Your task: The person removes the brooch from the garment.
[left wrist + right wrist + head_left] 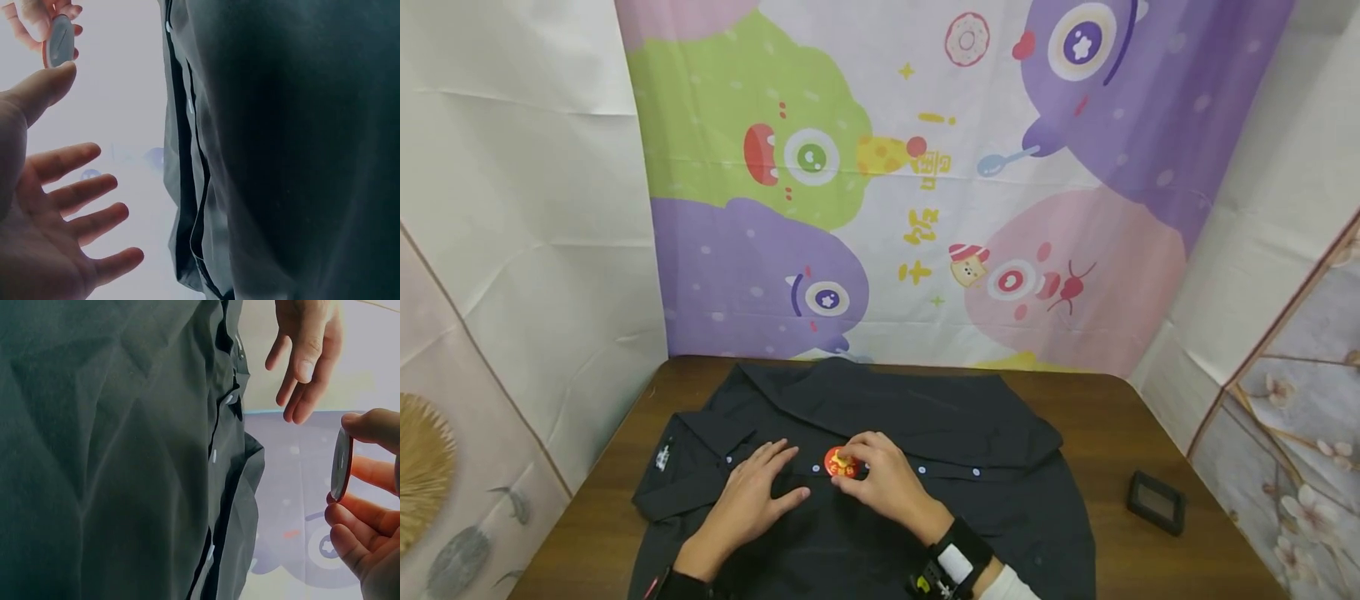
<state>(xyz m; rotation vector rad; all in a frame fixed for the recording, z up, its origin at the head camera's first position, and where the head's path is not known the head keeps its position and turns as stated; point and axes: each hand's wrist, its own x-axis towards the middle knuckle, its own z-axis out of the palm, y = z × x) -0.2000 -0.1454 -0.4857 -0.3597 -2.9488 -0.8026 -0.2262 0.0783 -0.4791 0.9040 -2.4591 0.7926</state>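
Note:
A round red pin badge [833, 459] with a yellow figure is pinched between the thumb and fingers of my right hand [895, 487], above a dark shirt [992, 533]. Its silver back [60, 42], with what looks like a pin, shows in the left wrist view. My left hand [747, 502] hovers over the shirt, left of the badge, its fingers spread and holding nothing. The shirt lies across the table with its row of white buttons running sideways, and one sleeve [688, 467] is folded in at the left.
A small black framed object [1156, 502] lies on the brown wooden table [1123, 425], right of the shirt. Behind the table hangs a cloth [917, 325] with cartoon monsters. Pale sheets [561, 275] stand at the sides.

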